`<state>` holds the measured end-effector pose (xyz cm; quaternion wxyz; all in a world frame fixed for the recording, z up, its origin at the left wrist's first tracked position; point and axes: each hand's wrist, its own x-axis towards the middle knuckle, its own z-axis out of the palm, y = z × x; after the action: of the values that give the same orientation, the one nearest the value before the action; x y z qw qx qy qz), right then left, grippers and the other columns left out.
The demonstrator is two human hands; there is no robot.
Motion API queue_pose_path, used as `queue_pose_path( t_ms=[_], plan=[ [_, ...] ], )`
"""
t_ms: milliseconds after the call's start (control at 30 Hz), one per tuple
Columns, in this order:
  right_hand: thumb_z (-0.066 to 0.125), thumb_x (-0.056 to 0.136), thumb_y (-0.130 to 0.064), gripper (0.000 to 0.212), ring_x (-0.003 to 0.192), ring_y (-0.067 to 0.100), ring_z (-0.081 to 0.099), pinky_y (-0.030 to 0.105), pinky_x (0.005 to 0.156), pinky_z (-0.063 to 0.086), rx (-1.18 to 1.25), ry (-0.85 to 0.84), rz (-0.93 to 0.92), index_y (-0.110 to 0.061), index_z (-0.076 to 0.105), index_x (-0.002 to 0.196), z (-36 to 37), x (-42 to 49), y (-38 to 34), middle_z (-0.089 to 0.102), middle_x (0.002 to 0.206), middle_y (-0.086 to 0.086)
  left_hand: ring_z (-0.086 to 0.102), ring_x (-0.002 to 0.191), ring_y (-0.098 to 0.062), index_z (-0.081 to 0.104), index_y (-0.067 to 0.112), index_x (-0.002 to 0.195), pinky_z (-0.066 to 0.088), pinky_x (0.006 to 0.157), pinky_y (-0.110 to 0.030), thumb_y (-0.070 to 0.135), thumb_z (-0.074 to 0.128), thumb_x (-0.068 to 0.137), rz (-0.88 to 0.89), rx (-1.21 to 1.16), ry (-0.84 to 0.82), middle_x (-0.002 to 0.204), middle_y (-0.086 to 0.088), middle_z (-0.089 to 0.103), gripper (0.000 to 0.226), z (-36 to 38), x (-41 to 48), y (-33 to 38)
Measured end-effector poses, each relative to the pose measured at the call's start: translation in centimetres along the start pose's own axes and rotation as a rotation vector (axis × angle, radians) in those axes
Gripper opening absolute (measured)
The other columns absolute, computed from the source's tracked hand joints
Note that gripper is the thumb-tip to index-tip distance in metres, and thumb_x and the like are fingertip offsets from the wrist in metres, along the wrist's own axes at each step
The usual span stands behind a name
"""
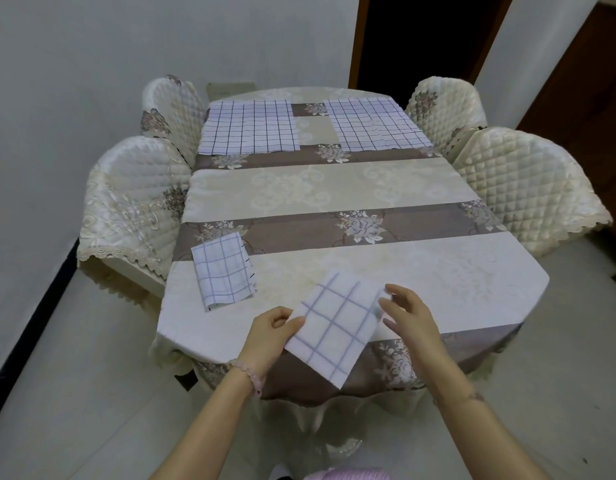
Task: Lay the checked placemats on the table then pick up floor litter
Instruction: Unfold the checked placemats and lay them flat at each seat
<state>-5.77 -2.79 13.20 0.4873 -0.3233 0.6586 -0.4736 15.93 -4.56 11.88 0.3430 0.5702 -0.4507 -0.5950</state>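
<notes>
Now the left hand (272,327) pinches the left edge of a folded placemat (334,327), and the right hand (410,317), fingers curled, seems to nip its right corner. The cloth sits between both hands over the near edge of the bench (334,192), its long axis slanting away. A second folded placemat (223,271) lies further left.

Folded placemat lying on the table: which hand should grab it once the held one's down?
Left, probably. The folded placemat lies near-left on the table, on the side of the left hand. The right hand sits beyond the held placemat and would have to cross over.
</notes>
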Motion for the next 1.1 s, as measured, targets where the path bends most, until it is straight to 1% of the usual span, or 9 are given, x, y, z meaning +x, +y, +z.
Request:
queue_pose_path(
  t_ms=[67,200,300,400,500,667,800,933,1100],
  plan=[
    [0.060,0.089,-0.017,0.046,0.099,0.010,0.056,0.030,0.086,0.048,-0.063,0.011,-0.053,-0.023,0.043,0.132,1.1,-0.9,0.3,0.049,0.124,-0.003,0.060,0.061,-0.013,0.063,0.008,0.079,0.048,0.055,-0.023,0.016,0.060,0.089,-0.026,-0.077,0.045,0.065,0.000,0.065,0.013,0.3,-0.1,0.4],
    [0.066,0.086,-0.022,0.068,0.102,0.016,0.058,0.030,0.078,0.054,0.139,-0.152,0.143,-0.026,0.027,0.142,3.1,-2.5,1.2,0.054,0.115,-0.007,0.063,0.074,-0.016,0.064,0.008,0.086,0.053,0.065,-0.029,0.015,0.058,0.090,-0.025,-0.168,0.056,0.076,-0.004,0.067,0.010,0.8,-0.3,1.4],
    [0.071,0.081,-0.016,0.069,0.108,0.025,0.060,0.034,0.079,0.058,0.313,-0.218,0.243,-0.019,0.035,0.141,3.9,-2.9,2.3,0.057,0.127,0.004,0.064,0.083,-0.017,0.064,0.010,0.092,0.054,0.066,-0.028,0.017,0.056,0.091,-0.018,-0.166,0.073,0.086,-0.004,0.068,0.011,1.0,-0.3,1.6],
    [0.078,0.070,-0.016,0.069,0.106,0.026,0.061,0.029,0.070,0.060,0.415,-0.155,0.220,-0.015,0.048,0.132,4.2,-2.6,2.6,0.059,0.125,0.008,0.065,0.098,-0.020,0.064,0.015,0.101,0.056,0.070,-0.028,0.017,0.055,0.091,-0.044,-0.255,-0.001,0.100,-0.003,0.070,0.013,0.7,-0.6,1.4],
    [0.067,0.082,-0.005,0.047,0.107,0.027,0.061,0.026,0.069,0.060,0.426,-0.096,0.201,-0.016,0.052,0.126,4.4,-2.1,2.4,0.059,0.124,0.011,0.067,0.103,-0.020,0.063,0.014,0.109,0.058,0.077,-0.030,0.009,0.058,0.088,-0.061,-0.383,-0.157,0.109,-0.003,0.071,0.022,0.5,-1.1,1.2],
    [0.061,0.089,-0.016,0.031,0.101,0.019,0.060,0.025,0.070,0.054,0.137,-0.117,0.152,-0.019,0.055,0.120,4.6,-2.4,1.3,0.058,0.122,0.008,0.067,0.099,-0.018,0.064,0.012,0.110,0.058,0.078,-0.027,0.007,0.059,0.088,0.000,-0.251,0.057,0.108,-0.003,0.070,0.023,1.3,-0.7,1.4],
    [0.063,0.087,-0.027,0.029,0.102,0.002,0.050,0.029,0.087,0.047,-0.189,0.052,-0.105,-0.038,0.052,0.112,4.1,-2.9,0.6,0.047,0.122,-0.010,0.069,0.089,-0.017,0.067,0.017,0.091,0.059,0.068,-0.026,0.006,0.062,0.086,0.059,-0.271,0.171,0.095,-0.002,0.072,0.013,0.9,-0.1,2.6],
    [0.063,0.087,-0.028,0.032,0.105,-0.005,0.052,0.014,0.085,0.046,-0.239,-0.143,-0.307,-0.039,0.051,0.115,5.4,-4.0,-1.6,0.053,0.116,-0.023,0.067,0.090,-0.030,0.070,0.015,0.084,0.056,0.080,-0.046,0.017,0.068,0.082,0.136,-0.133,0.179,0.089,-0.011,0.072,0.003,1.0,0.2,3.7],
    [0.069,0.081,-0.023,0.035,0.097,0.003,0.061,0.015,0.075,0.053,-0.188,-0.260,-0.284,-0.041,0.052,0.105,6.9,-4.1,-2.9,0.058,0.110,-0.024,0.068,0.093,-0.030,0.073,0.015,0.093,0.057,0.081,-0.044,0.015,0.066,0.084,0.090,-0.181,0.106,0.095,-0.010,0.073,0.012,1.3,0.3,4.5]
  ],
)
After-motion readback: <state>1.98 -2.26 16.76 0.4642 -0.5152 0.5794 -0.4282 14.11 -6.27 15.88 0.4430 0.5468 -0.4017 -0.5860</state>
